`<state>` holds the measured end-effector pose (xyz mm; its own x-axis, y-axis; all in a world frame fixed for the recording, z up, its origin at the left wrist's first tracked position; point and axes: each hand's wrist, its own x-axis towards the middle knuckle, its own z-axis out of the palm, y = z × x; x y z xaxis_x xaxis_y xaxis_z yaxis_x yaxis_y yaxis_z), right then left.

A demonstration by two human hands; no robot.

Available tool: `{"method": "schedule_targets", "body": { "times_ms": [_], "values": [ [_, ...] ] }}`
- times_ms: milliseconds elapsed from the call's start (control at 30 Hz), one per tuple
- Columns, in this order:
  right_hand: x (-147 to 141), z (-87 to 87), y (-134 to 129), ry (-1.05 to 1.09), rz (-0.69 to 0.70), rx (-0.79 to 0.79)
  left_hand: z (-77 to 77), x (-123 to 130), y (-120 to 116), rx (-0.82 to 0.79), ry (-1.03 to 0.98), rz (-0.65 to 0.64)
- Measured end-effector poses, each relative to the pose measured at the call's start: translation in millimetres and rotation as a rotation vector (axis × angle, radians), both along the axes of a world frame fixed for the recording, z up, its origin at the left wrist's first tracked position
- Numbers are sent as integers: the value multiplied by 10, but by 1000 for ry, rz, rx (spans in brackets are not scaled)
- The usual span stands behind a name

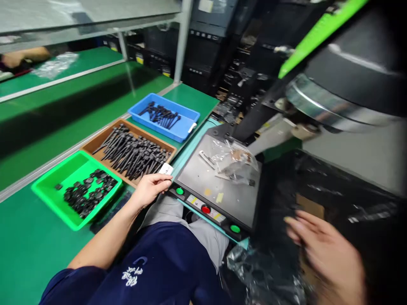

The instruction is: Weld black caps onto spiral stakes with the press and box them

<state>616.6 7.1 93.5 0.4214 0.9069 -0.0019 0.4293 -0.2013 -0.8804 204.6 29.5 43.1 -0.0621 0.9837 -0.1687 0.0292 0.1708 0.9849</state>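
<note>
My left hand [151, 189] is closed, thumb against fingers, at the near right corner of the brown tray [95, 143]. A small white label [165, 169] shows right at its fingertips; whether the fingers pinch anything is hidden. Many black, long-stemmed plastic parts [136, 152] fill the tray. My right hand [329, 248] is smeared by motion over black plastic sheeting [276, 258] on the right, its grip unclear. Between the hands lies a grey machine plate [203, 186], bearing a clear plastic bag [233, 161] with small parts and a short metal-looking piece [207, 159].
A green tray [52, 186] holds small black pieces; a blue tray [187, 116] holds more black parts. Green buttons [235, 229] and a red button [206, 209] line the plate's front. A dark machine head [359, 72] overhangs at right. Another person's hand [14, 59] is far left.
</note>
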Motion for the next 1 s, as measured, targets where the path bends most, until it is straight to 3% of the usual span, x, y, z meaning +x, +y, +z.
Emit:
{"method": "schedule_targets", "body": {
  "times_ms": [67,167,300,533,767,933,1000],
  "values": [
    [-409,-176,-101,143,170,-110,-96,284,188,-70,-198,-54],
    [-1079,-431,-90,357,372,-97,-139,671,382,-181,-462,-99],
    [-1533,-683,55,482,428,10,-88,996,454,-276,-614,-126],
    [-1511,-777,74,451,390,115,-108,1098,441,-288,-639,-145],
    [-1568,-790,107,940,386,52,-186,1136,461,-256,-673,-187],
    [-1545,-798,93,1094,381,-28,-241,1127,478,-203,-641,-227],
    [-1531,-812,75,1059,366,-33,-268,1107,488,-182,-597,-270]
  ]
}}
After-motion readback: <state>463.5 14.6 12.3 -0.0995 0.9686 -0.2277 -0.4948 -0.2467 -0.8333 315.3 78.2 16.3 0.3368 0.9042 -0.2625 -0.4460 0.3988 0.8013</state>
